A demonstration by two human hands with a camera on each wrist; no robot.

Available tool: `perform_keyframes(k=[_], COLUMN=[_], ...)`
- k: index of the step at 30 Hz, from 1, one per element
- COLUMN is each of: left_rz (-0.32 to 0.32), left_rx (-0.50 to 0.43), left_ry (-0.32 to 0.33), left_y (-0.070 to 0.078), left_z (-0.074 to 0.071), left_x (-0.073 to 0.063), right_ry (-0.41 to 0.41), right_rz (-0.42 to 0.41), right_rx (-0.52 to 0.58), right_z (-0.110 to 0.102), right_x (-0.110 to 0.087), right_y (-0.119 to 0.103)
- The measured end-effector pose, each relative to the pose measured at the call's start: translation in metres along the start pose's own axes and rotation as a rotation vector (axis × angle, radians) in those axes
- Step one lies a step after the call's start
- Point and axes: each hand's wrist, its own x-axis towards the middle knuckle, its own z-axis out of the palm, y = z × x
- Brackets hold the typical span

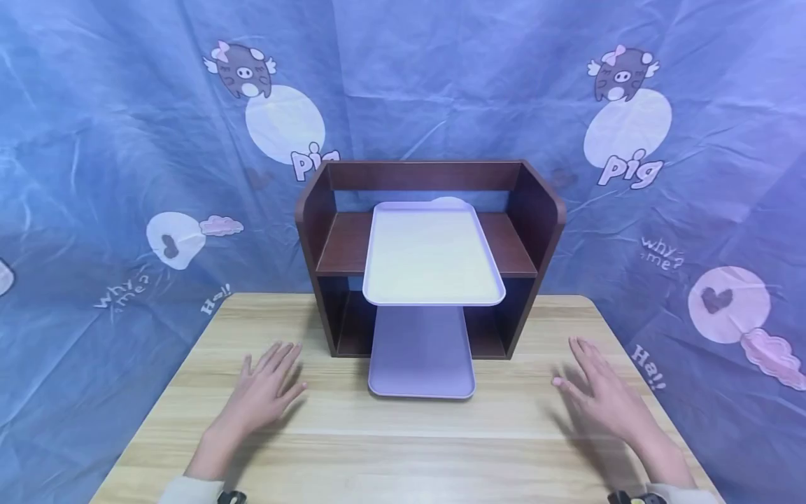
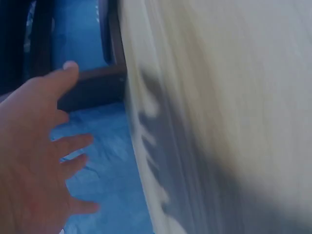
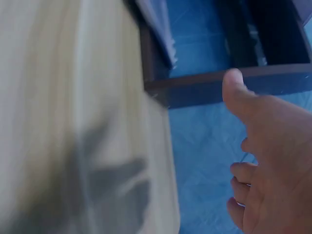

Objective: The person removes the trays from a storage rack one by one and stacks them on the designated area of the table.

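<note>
My left hand [image 1: 261, 390] is over the left part of the wooden table, fingers spread and holding nothing. On the other side my right hand [image 1: 606, 400] is likewise empty, its thumb held away from its fingers. Between them, farther back, stands a dark brown two-tier shelf [image 1: 540, 217]. A pale tray [image 1: 433, 259] with a lavender rim lies on the upper tier and juts out over the front. Below it a lavender tray [image 1: 420, 353] sticks out from the lower tier; its back part is hidden under the upper tray. Both hands are apart from the trays and shelf.
The light wooden table [image 1: 390, 462] carries the shelf near its back edge. Behind and on both sides hangs a blue curtain [image 1: 403, 84] printed with pigs and words. Shadows of the hands fall on the tabletop.
</note>
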Motion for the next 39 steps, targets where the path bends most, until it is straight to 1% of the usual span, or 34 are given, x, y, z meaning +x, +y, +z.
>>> perform_keyframes(k=[3,6,8,10,14,17,19,23,26,32,36,39], left_rz=[0.032,0.056,0.053,0.031,-0.043,-0.102,-0.131,-0.183,-0.228,-0.352,-0.388,-0.409], left_rx=[-0.044,-0.088,-0.105,-0.130,-0.192,-0.247,-0.291,-0.389,-0.480,-0.710,-0.836,-0.932], left_ry=[0.046,0.088,0.094,0.084,0.054,0.052,0.058,0.056,0.029,-0.062,-0.099,-0.144], left_y=[0.010,0.019,0.026,0.033,0.049,0.061,0.068,0.081,0.091,0.108,0.118,0.126], left_z=[-0.002,-0.003,-0.003,-0.003,-0.001,0.004,0.007,0.012,0.015,0.024,0.029,0.034], left_x=[0.002,0.006,0.008,0.011,0.015,0.018,0.020,0.021,0.021,0.020,0.021,0.023], right_ry=[-0.012,0.027,0.060,0.084,0.119,0.152,0.171,0.176,0.172,0.180,0.162,0.145], right_rz=[0.040,0.041,0.021,-0.003,-0.035,-0.040,-0.048,-0.054,-0.048,-0.046,-0.041,-0.032], right_rx=[0.060,0.085,0.097,0.119,0.145,0.155,0.181,0.227,0.246,0.291,0.326,0.348], right_z=[-0.010,-0.019,-0.026,-0.034,-0.048,-0.055,-0.059,-0.065,-0.068,-0.075,-0.077,-0.078], right_x=[0.009,0.020,0.028,0.036,0.048,0.055,0.060,0.069,0.076,0.090,0.100,0.105], right_y=[-0.011,-0.023,-0.030,-0.037,-0.050,-0.059,-0.064,-0.069,-0.069,-0.069,-0.070,-0.070])
